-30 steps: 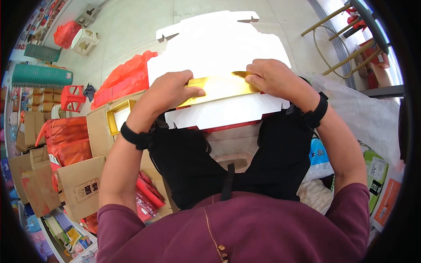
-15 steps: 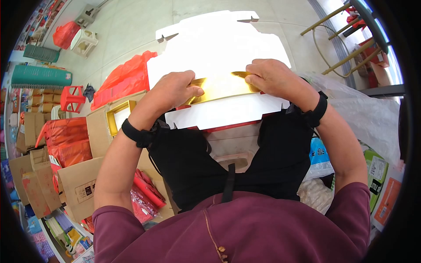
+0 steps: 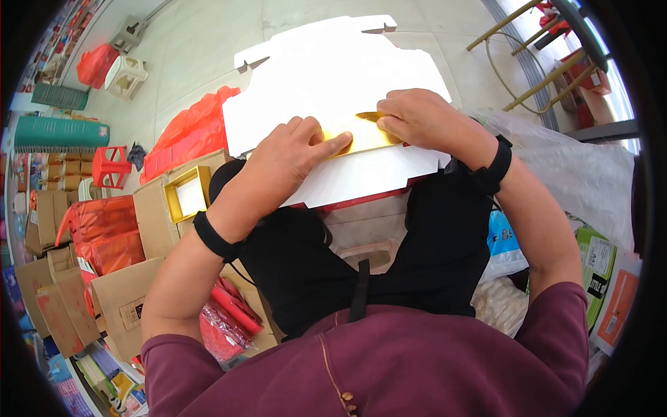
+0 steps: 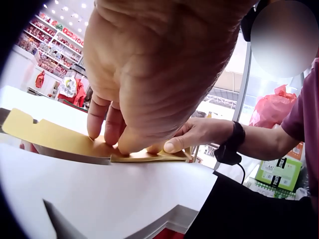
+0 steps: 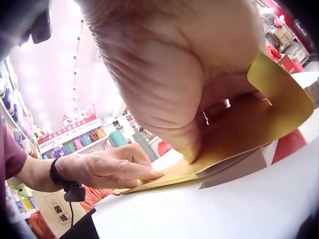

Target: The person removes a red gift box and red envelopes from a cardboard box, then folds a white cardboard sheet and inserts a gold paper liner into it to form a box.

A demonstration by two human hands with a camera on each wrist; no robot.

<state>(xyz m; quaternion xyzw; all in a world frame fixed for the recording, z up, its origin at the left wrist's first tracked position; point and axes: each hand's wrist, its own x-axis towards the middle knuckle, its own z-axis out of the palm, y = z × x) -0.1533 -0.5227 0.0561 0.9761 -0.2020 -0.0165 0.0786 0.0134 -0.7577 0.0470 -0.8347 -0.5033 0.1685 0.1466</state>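
A flat white cardboard box blank (image 3: 326, 76) lies across the person's lap. Along its near part runs a shiny gold card strip (image 3: 369, 139), with a rounded end tab curving up in the right wrist view. My left hand (image 3: 288, 153) pinches the strip near its middle, thumb stretched along it; the left wrist view shows the fingertips (image 4: 93, 130) on the gold surface. Further right, my right hand (image 3: 420, 121) grips the strip's right end between thumb and curled fingers. In the right wrist view the palm hides part of the gold strip (image 5: 269, 119).
A gold-edged open box (image 3: 187, 193) sits on brown cardboard at the left. Red plastic bags (image 3: 187, 128) and open cartons (image 3: 125, 292) crowd that side. Clear plastic sheeting (image 3: 556, 153) and a green package (image 3: 595, 267) are at the right. A stool (image 3: 535, 76) stands beyond.
My left hand has slid right along the gold strip, from its left end towards the middle. The right hand keeps its grip at the right end. The head view has shifted slightly.
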